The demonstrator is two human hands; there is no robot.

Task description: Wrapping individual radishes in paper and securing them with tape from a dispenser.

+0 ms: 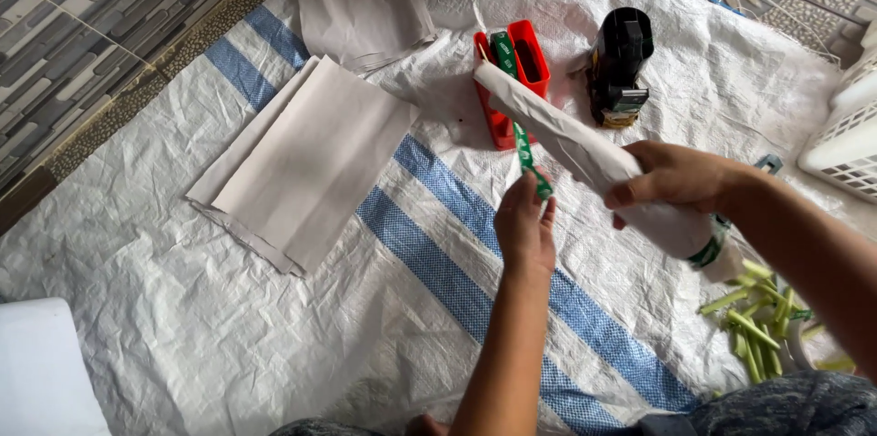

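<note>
The left hand (pixel 525 226) pinches the free end of a green tape (pixel 528 154) between closed fingertips, the strip running up to a red tape dispenser (pixel 523 70) on the woven mat (pixel 228 326). The right hand (pixel 671 178) is wrapped shut around a white paper-wrapped bundle (pixel 566 134), held slanting above the dispenser. Paper sheets (pixel 306 157) lie left, a black tool (pixel 619 61) just beyond, green stalks (pixel 758 322) near the right arm

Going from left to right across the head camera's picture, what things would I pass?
White block at the lower corner → stack of paper sheets → left hand pinching green tape → black tape dispenser → right hand gripping a paper-wrapped bundle → cut green stems → white basket.
</note>
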